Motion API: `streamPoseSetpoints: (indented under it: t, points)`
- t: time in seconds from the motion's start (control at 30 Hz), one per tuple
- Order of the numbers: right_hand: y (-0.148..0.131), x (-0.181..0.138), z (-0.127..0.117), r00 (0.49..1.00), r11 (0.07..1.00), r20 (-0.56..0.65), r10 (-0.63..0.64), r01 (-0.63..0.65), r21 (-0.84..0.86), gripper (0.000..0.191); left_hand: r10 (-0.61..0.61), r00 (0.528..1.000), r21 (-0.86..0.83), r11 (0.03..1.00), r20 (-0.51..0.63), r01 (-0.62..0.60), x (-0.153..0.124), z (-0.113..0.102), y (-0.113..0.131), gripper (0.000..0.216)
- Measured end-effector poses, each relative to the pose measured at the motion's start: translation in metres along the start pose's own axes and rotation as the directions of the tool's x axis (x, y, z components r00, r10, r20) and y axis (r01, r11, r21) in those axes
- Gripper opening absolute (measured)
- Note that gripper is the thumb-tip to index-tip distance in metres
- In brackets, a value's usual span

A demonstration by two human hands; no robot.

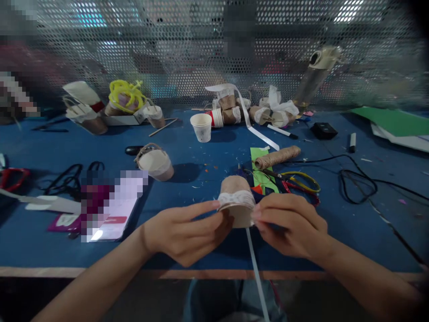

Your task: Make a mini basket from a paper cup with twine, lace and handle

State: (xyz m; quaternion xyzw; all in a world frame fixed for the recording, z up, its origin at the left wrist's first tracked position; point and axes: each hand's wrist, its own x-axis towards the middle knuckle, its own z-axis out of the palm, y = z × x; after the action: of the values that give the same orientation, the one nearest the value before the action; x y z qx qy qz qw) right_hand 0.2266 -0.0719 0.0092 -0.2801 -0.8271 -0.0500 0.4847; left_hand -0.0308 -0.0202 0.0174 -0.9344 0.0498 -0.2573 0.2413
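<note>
Between my hands, above the front part of the blue table, is a paper cup [235, 184] wrapped in brown twine with a white lace band near its rim. It is tilted with its mouth toward me. My left hand [191, 228] pinches the rim on the left side. On the right, my right hand [291, 223] grips the rim between thumb and fingers. A narrow white ribbon [255, 264] hangs from beneath the cup over the table edge; its upper end is hidden. Just behind my right hand lie scissors [303, 176] with yellow and red handles.
A twine roll [279, 156] rests on green paper [258, 167]. Left of centre stands a twine-handled cup [156, 163]; a phone [117, 210] lies nearer. Behind are a plain paper cup [202, 129], several wrapped cups, and a bottle [315, 76] against the mesh panel [187, 53]. A black cable [351, 179] curls at right.
</note>
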Motion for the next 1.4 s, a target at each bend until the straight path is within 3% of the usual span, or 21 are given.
streamPoseSetpoints:
  t: [0.1, 0.3, 0.57, 0.67, 0.77, 0.83, 0.97, 1.07, 1.27, 1.4]
  points:
    - [0.001, 0.002, 0.002, 0.996, 0.996, -0.003, 0.084, -0.084, 0.003, 0.016, 0.063, 0.997, 0.042, 0.997, -0.04, -0.062, -0.002, 0.007, 0.004, 0.023]
    - [0.006, 0.004, 0.004, 0.972, 0.969, 0.069, 0.226, -0.231, 0.082, 0.007, 0.063, 0.995, 0.082, 0.995, -0.079, -0.057, -0.003, 0.014, 0.004, 0.015]
    - [0.015, 0.006, 0.0, 0.951, 0.963, 0.191, 0.244, -0.261, 0.068, 0.007, 0.0, 1.0, 0.037, 0.999, 0.016, 0.0, -0.001, 0.003, 0.001, 0.022]
    - [0.019, 0.003, 0.002, 0.942, 0.967, 0.25, 0.224, -0.248, 0.066, 0.021, -0.055, 0.997, -0.03, 0.998, 0.057, 0.057, -0.002, 0.002, -0.001, 0.028]
    - [0.02, -0.001, 0.005, 0.928, 0.975, 0.304, 0.214, -0.221, -0.011, 0.028, -0.116, 0.993, -0.114, 0.987, -0.003, 0.115, 0.0, 0.004, -0.003, 0.019]
    - [0.018, -0.002, 0.006, 0.945, 0.981, 0.266, 0.193, -0.183, -0.06, 0.031, -0.194, 0.98, -0.165, 0.969, -0.048, 0.184, 0.003, 0.005, -0.004, 0.01]
    - [0.012, 0.002, 0.005, 0.99, 0.996, 0.119, 0.07, -0.062, -0.063, 0.027, -0.381, 0.92, -0.254, 0.902, -0.092, 0.349, 0.008, 0.004, -0.006, 0.006]
    - [0.007, 0.004, 0.008, 0.986, 1.0, 0.168, 0.018, -0.016, -0.011, 0.033, -0.5, 0.866, -0.378, 0.8, 0.009, 0.466, 0.009, 0.002, -0.006, 0.01]
    - [0.005, 0.0, 0.02, 0.964, 0.972, 0.227, 0.139, -0.177, 0.156, 0.008, -0.602, 0.777, -0.582, 0.57, 0.184, 0.58, 0.012, 0.001, -0.001, 0.015]
    - [0.006, 0.002, 0.019, 0.936, 0.91, 0.277, 0.217, -0.296, 0.29, 0.007, -0.634, 0.737, -0.652, 0.459, 0.235, 0.603, 0.013, 0.002, -0.001, 0.009]
